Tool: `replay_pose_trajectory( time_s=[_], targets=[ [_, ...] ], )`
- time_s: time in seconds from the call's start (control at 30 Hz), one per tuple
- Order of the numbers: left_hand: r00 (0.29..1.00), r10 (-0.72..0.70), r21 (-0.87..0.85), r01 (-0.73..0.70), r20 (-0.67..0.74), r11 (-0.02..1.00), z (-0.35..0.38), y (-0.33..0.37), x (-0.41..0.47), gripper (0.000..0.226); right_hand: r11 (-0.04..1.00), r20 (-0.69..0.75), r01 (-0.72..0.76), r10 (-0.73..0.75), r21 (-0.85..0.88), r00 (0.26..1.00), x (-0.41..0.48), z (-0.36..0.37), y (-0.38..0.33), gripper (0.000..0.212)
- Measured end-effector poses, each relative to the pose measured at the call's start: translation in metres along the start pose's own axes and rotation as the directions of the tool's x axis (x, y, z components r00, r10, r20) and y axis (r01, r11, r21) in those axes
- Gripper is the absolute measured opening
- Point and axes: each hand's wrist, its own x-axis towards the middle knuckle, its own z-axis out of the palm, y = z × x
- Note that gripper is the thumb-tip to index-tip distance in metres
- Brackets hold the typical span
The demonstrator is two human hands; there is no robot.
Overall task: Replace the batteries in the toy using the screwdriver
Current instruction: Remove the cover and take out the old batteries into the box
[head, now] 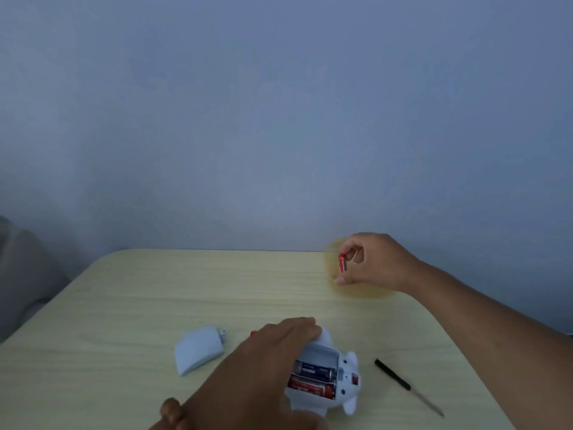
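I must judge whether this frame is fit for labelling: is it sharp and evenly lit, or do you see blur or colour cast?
Head view: dim, with a bluish cast over the wall; a yellowish smear surrounds the right hand pinching the battery; the left hand on the toy looks soft near the lower edge; the screwdriver is fairly crisp; no glare.

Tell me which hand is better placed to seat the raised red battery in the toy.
Right. The right hand pinches the red battery above the table, while the left hand rests on the toy beside its open compartment, probably steadying it.
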Motion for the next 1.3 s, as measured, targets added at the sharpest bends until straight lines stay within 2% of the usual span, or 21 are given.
replay_pose_trajectory(
  time_s=[0.17,0.33,0.4,0.6,0.7,0.77,0.83,0.87,0.93,0.97,1.0,1.1,1.2,1.3],
  targets=[
    [0.998,0.023,0.010,-0.023,-0.051,1.000,0.005,-0.002,0.002,0.091,1.000,0.091,-0.025,0.023,0.017,0.996,0.016,0.016,0.013,0.053],
    [0.998,0.005,0.007,-0.004,-0.064,1.000,0.002,0.001,-0.002,0.073,0.997,0.106,-0.054,0.049,0.047,0.993,0.019,0.019,0.019,0.055],
    [0.996,0.011,0.048,-0.007,-0.085,0.999,0.001,0.003,-0.002,0.075,0.997,0.119,-0.060,0.053,0.049,0.991,0.019,0.019,0.020,0.055],
    [0.991,0.048,0.024,-0.045,-0.122,0.999,0.011,-0.003,0.000,0.089,0.997,0.130,-0.072,0.067,0.035,0.989,0.018,0.019,0.018,0.050],
    [0.992,0.063,0.030,-0.060,-0.109,0.998,0.011,-0.003,0.000,0.087,0.998,0.137,-0.062,0.062,-0.004,0.989,0.016,0.018,0.018,0.048],
    [0.994,0.070,0.010,-0.069,-0.089,0.998,0.011,-0.002,-0.001,0.078,0.997,0.154,-0.063,0.069,-0.045,0.986,0.011,0.015,0.013,0.051],
    [0.992,0.081,0.001,-0.081,-0.100,0.997,0.011,-0.003,-0.002,0.069,0.995,0.075,-0.027,0.035,-0.097,0.997,0.003,0.011,0.001,0.047],
    [0.991,0.081,0.001,-0.082,-0.110,0.997,0.013,-0.004,-0.003,0.067,0.996,-0.009,-0.004,0.003,-0.086,1.000,-0.005,0.007,-0.010,0.037],
    [0.986,0.067,-0.014,-0.070,-0.151,0.997,0.016,-0.004,-0.003,0.066,1.000,-0.161,0.004,0.000,0.023,0.987,-0.034,-0.002,-0.039,0.013],
    [0.982,0.060,-0.024,-0.066,-0.181,0.998,0.018,-0.005,-0.003,0.068,0.998,-0.163,-0.007,0.018,0.068,0.986,-0.054,-0.004,-0.054,0.007],
    [0.977,0.056,-0.027,-0.063,-0.207,0.998,0.021,-0.005,-0.002,0.072,0.996,-0.104,-0.021,0.030,0.088,0.994,-0.076,-0.004,-0.066,0.008],
    [0.961,0.060,-0.012,-0.066,-0.269,0.998,0.026,-0.005,0.002,0.086,0.994,0.115,-0.073,0.064,0.078,0.991,-0.137,0.015,-0.089,0.030],
    [0.941,0.093,-0.010,-0.102,-0.325,0.995,0.029,-0.003,0.004,0.073,0.998,0.070,-0.057,0.054,0.040,0.996,-0.157,0.040,-0.096,0.037],
    [0.926,0.098,-0.022,-0.114,-0.364,0.993,0.031,-0.003,0.004,0.071,0.990,0.014,-0.109,0.108,0.089,0.994,-0.157,0.050,-0.095,0.036]
  ],
)
